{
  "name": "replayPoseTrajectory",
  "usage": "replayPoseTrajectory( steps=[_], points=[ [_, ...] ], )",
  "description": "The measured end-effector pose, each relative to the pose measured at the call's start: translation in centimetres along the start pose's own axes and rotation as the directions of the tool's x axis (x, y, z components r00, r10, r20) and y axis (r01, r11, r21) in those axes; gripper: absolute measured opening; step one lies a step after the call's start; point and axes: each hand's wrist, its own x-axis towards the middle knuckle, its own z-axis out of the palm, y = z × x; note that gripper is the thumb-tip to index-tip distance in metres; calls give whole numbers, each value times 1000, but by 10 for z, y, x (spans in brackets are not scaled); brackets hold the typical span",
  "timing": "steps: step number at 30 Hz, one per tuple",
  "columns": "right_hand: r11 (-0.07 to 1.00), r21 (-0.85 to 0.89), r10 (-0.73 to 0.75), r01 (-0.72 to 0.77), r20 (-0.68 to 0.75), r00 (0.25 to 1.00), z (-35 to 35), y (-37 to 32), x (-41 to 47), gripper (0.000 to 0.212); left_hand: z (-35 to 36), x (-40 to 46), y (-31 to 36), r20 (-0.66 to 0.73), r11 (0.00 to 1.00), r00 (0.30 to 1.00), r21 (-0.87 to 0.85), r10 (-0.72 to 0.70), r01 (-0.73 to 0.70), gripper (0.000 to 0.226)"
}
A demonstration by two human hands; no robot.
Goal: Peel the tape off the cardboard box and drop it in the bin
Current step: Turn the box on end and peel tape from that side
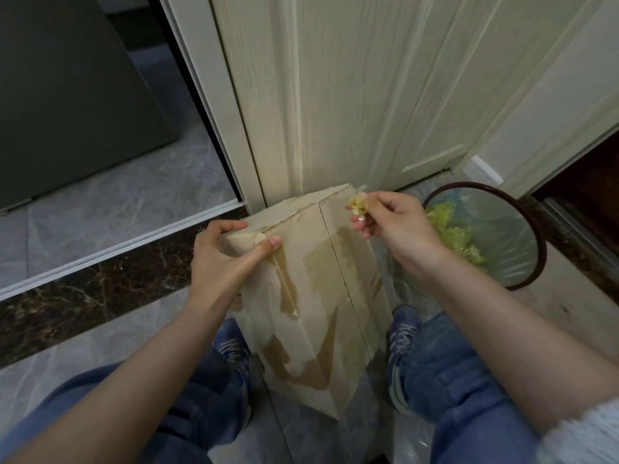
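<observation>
Yellowish, crumpled tape (357,204) sat pinched in our right hand (398,229), the fingers and thumb curled tight around the wad near the far top edge of the cardboard box (311,296). From the head view, our left hand (227,252) gripped the box's near-left top corner, thumb on the front face and fingers wrapped over the edge, steadying the box upright on the floor between our shoes. The bin (485,234) stood just to the right of the box, its open mouth lined with a bag already holding greenish tape scraps. It lay directly rightward and slightly below the right hand's grip, so we judged that hand far nearer to the bin for the drop. Darker strips still on the box's face looked like tape or its residue; we could not tell which.
</observation>
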Motion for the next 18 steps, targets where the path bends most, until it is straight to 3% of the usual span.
replayPoseTrajectory(
  steps=[7, 10, 13, 18],
  points=[
    [988, -145, 45, -59, -99, 994, -4, 0, 4, 44, 3, 1, 1, 10, 1000, 1000, 12, -3, 3, 72],
    [995, -79, 58, -66, -94, 994, -8, 3, 4, 36, 6, 2, 0, 7, 1000, 1000, 16, 1, -1, 74],
    [997, 1, 75, -75, -66, 995, -13, 5, 3, 16, 10, 3, 0, 6, 1000, 1000, 16, 2, -2, 72],
    [989, 101, 118, -106, -117, 986, -27, 8, 6, 24, 20, 5, 6, 11, 1000, 1000, 9, -7, 6, 73]
  ],
)
